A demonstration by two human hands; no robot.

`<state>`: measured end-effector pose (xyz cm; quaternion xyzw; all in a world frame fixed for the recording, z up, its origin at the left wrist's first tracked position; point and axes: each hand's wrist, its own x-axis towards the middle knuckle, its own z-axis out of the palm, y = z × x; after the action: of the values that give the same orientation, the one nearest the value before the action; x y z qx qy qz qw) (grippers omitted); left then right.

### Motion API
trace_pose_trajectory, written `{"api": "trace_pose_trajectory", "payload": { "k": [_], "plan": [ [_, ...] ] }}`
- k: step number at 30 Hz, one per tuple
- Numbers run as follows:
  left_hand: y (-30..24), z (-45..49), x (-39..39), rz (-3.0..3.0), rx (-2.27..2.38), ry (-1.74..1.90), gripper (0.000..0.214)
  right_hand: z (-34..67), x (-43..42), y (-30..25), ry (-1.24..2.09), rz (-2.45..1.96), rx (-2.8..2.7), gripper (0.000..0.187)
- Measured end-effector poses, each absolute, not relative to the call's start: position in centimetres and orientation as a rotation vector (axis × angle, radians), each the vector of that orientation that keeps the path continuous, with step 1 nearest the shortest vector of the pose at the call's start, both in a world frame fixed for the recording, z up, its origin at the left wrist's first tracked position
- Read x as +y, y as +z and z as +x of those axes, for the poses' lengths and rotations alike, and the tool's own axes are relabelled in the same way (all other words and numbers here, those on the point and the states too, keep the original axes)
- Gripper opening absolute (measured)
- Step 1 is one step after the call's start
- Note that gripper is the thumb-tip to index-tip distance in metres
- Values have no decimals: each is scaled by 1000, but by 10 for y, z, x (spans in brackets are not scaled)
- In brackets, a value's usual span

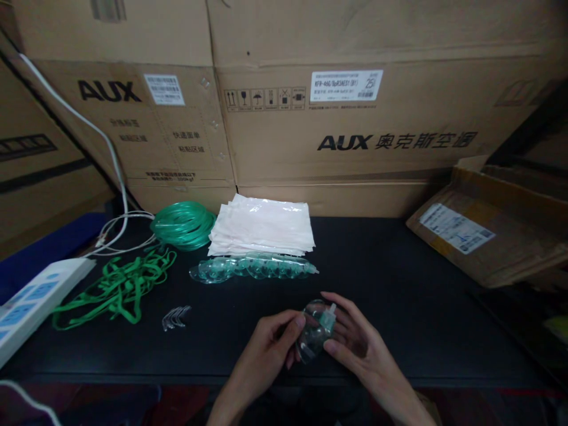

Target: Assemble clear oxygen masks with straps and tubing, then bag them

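I see the left hand point(270, 343) pinch the edge of a clear, domed plastic mask point(310, 338) with a green connector point(328, 320), above the flat black tabletop point(377, 284); the right hand point(362, 348) cups it, thumb against it; I'd squeeze lightly, avoiding dents

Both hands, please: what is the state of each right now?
Left hand: holding the clear mask by its edge.
Right hand: holding the same mask, opposite side.

mask point(310, 348) between left hand point(268, 344) and right hand point(357, 338), over table point(381, 266) front. behind: row of masks point(255, 268), then packet stack point(261, 228). left of stack: tubing coil point(183, 226); before coil, straps point(127, 290); right of straps, strips point(176, 318). power strip point(39, 302) far left, carton point(492, 231) right.
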<state>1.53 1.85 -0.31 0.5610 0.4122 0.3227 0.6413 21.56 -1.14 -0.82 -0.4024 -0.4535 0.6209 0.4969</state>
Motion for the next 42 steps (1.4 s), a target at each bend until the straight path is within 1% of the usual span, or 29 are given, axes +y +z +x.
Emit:
{"api": "trace_pose_trajectory", "payload": {
  "k": [2, 7, 10, 12, 16, 18, 20, 24, 27, 30, 31, 35, 42],
  "plan": [
    [-5, 16, 19, 1259, 944, 746, 57, 215, -10, -9, 1505, -995, -1087, 59],
    [-7, 16, 20, 1259, 945, 801, 52, 212, -5, -14, 1439, -1104, -1013, 48],
    [-3, 15, 20, 1239, 906, 828, 44, 211, -4, -16, 1386, -1165, -973, 51],
    [2, 14, 20, 1191, 798, 822, 38, 211, -3, -17, 1360, -1187, -944, 55],
    [6, 14, 18, 1140, 612, 774, 44, 211, -4, -16, 1313, -1190, -918, 52],
    [6, 14, 18, 1146, 637, 792, 44, 212, -6, -13, 1299, -1158, -929, 47],
    [5, 15, 18, 1149, 694, 834, 38, 212, -7, -11, 1302, -1131, -943, 44],
    [7, 15, 19, 1137, 774, 899, 30, 212, -8, -10, 1316, -1126, -987, 46],
    [7, 15, 20, 1144, 793, 896, 30, 213, -8, -13, 1333, -1109, -1023, 48],
    [6, 14, 19, 1162, 793, 880, 30, 214, -9, -13, 1345, -1111, -1066, 57],
    [5, 14, 19, 1167, 801, 876, 30, 215, -10, -11, 1350, -1119, -1087, 57],
    [6, 13, 18, 1160, 803, 870, 33, 217, -10, -6, 1378, -1154, -1119, 46],
    [6, 13, 18, 1141, 824, 857, 33, 218, -6, -9, 1269, -1200, -1083, 44]
  ]
}}
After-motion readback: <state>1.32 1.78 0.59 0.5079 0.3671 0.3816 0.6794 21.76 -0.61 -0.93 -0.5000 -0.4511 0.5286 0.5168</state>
